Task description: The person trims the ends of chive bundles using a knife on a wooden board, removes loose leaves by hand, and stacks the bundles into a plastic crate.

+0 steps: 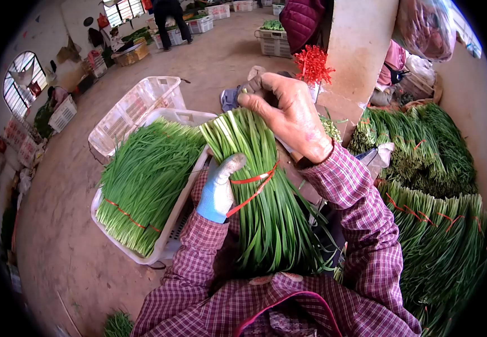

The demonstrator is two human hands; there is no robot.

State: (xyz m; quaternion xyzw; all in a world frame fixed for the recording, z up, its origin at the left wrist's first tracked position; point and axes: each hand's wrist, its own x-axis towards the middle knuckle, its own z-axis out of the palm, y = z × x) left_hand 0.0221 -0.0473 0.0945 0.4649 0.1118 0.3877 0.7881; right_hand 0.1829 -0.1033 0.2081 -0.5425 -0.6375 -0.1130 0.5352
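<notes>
My left hand, in a blue and white glove, is wrapped round a bundle of garlic chives. Its pale cut ends point up and away from me, and the green leaves hang toward my lap. A red tie circles the bundle, one loose end trailing past my glove. Just above the cut ends, my right hand is closed, with thumb and fingertips pinched together. A small greenish bit shows at those fingertips, too small to name. Left of the bundle, a white crate holds more tied chives.
Behind the crate lies another white plastic crate. Stacked chive bundles stand on my right, beside a pillar. Red ties hang in a bunch near it. Across the floor a person bends among several crates.
</notes>
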